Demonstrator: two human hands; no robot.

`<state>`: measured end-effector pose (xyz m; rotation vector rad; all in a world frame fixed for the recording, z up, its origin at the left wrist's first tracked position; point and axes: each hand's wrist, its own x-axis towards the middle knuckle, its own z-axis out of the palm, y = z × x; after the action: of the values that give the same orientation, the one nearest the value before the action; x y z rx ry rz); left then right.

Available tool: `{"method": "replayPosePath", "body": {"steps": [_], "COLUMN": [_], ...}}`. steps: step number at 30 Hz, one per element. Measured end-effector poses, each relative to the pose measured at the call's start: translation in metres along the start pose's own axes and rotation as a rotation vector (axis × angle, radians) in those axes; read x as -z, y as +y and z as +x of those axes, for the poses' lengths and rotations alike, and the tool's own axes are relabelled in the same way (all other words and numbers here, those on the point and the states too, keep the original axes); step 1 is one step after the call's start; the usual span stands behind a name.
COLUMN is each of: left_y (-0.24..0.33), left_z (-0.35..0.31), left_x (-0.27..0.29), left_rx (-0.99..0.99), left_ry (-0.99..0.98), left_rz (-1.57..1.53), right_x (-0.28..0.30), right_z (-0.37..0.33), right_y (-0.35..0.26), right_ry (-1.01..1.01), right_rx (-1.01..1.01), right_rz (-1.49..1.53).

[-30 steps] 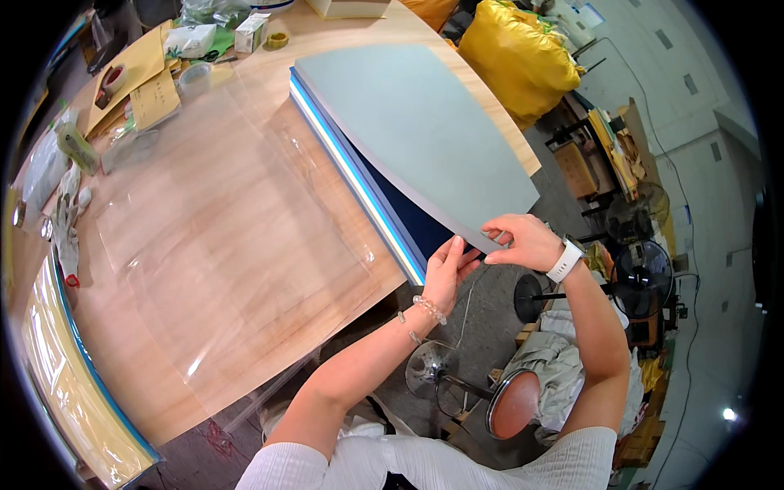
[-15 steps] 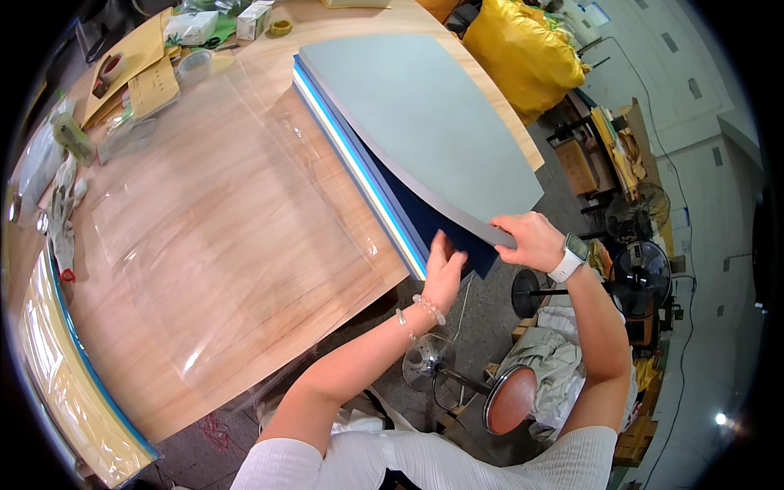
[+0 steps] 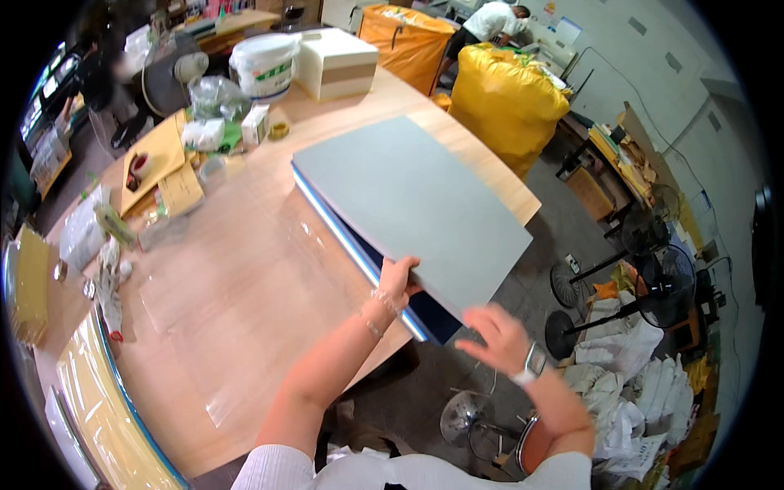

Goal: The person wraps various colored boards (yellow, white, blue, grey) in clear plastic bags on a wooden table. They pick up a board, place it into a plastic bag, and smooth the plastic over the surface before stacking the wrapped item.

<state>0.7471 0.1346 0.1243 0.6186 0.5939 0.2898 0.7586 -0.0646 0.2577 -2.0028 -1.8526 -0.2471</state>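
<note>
A stack of large flat sheets lies on the wooden table (image 3: 269,286). Its top layer is a stack of grey sheets (image 3: 425,204), whose near edge is raised off a dark navy sheet (image 3: 433,318). Bluish and white edges show along the left side below. My left hand (image 3: 398,282) grips the raised grey edge near its middle, with part of the fingers hidden underneath. Just off the near right corner, my right hand (image 3: 494,336) is apart from the sheets, blurred, its fingers spread and nothing in them.
Clear plastic film (image 3: 245,269) covers the table's left part. A wrapped yellow stack (image 3: 102,392) and gloves (image 3: 108,282) lie far left. A white bucket (image 3: 265,69) and a box (image 3: 336,65) stand behind. Fans (image 3: 663,286) stand right; another person (image 3: 490,23) bends over beyond a yellow sack (image 3: 506,102).
My right hand has let go of the grey corner and opened. My left hand has moved from below onto the grey edge. The view has tilted up, showing more of the room.
</note>
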Motion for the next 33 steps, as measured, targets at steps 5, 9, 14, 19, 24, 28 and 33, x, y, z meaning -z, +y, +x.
{"method": "replayPosePath", "body": {"steps": [5,9,14,19,24,28,33], "left_y": [0.023,0.051,0.106,0.140,0.142,0.111,0.086], "left_z": [-0.013,-0.005,-0.037,-0.047,-0.047,-0.035,-0.060], "left_x": [-0.043,-0.044,-0.019,0.031,0.078,0.097,0.085], "left_rx": [-0.007,0.033,0.047,0.183,0.144,0.050,-0.021], "left_ry": [0.036,-0.058,-0.063,-0.035,-0.126,-0.087,-0.082], "left_rz": [-0.074,-0.186,-0.125,0.092,0.263,0.446,0.493], "right_x": [-0.064,-0.098,-0.091,-0.076,-0.102,-0.129,-0.108], "right_z": [-0.105,-0.104,-0.076,-0.060,0.075,0.119,0.127], "right_y": [0.067,0.173,0.261,0.324,0.306,0.286,0.261], "right_ry": [0.391,0.981,0.986,-0.034,-0.432,-0.031,0.044], "right_rx": [-0.995,-1.158,-0.982,-1.048,-1.344,-1.348,-1.013], "right_rz": [1.406,1.966,2.035,1.945,1.284,0.314,0.028]}}
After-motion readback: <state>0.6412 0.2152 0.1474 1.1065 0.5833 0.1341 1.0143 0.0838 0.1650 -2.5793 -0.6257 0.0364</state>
